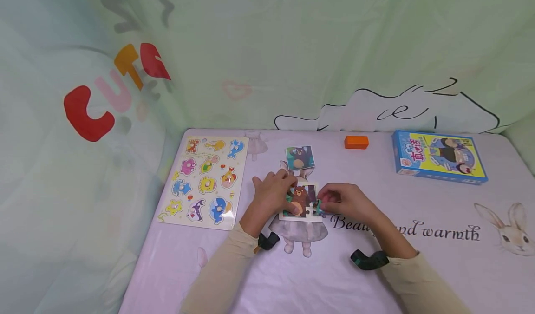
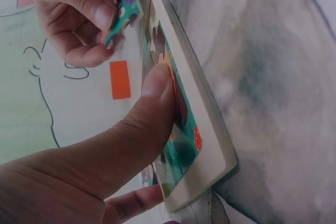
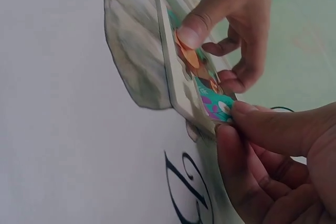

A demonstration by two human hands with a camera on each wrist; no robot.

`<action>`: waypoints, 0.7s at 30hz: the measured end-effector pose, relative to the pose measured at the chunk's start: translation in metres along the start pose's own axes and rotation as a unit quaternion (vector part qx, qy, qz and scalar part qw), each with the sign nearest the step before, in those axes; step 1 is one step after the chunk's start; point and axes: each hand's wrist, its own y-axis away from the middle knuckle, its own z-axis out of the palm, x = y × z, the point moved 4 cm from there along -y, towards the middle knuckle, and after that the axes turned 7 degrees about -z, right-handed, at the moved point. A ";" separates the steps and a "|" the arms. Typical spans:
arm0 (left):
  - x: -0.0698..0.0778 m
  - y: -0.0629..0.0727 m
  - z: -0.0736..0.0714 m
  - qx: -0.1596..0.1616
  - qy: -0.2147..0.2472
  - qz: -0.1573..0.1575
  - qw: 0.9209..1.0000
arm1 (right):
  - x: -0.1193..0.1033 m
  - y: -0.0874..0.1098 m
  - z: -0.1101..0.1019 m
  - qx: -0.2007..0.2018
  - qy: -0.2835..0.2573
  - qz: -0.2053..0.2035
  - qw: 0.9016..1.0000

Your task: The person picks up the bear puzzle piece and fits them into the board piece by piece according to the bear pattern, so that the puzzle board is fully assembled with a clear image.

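Note:
A small bear jigsaw puzzle in a pale wooden tray [image 1: 302,219] lies on the table before me, with a bare gap at its lower right. My left hand [image 1: 269,194] holds it from the left, thumb [image 2: 149,103] pressed on the bear's orange belly and fingers bent at the tray's far side. Between thumb and fingertips my right hand [image 1: 350,203] pinches a teal puzzle piece [image 3: 214,102] with purple and white markings. That piece is tilted over the tray's right edge, close to the gap.
Behind the tray lies a square bear picture card [image 1: 300,158]. On the left is a sea-animal peg board [image 1: 234,184]. An orange block [image 1: 356,142] stands at the back, and a blue and yellow box [image 1: 439,157] lies at the back right. Curtains surround the table.

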 end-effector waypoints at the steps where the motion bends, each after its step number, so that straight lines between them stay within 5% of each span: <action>1: 0.000 0.000 0.000 -0.001 0.000 0.000 1.000 | -0.001 -0.001 0.001 0.003 0.000 0.000 1.000; 21: -0.001 -0.001 0.001 -0.004 -0.003 -0.002 1.000 | -0.011 -0.010 0.017 0.008 0.035 0.031 0.999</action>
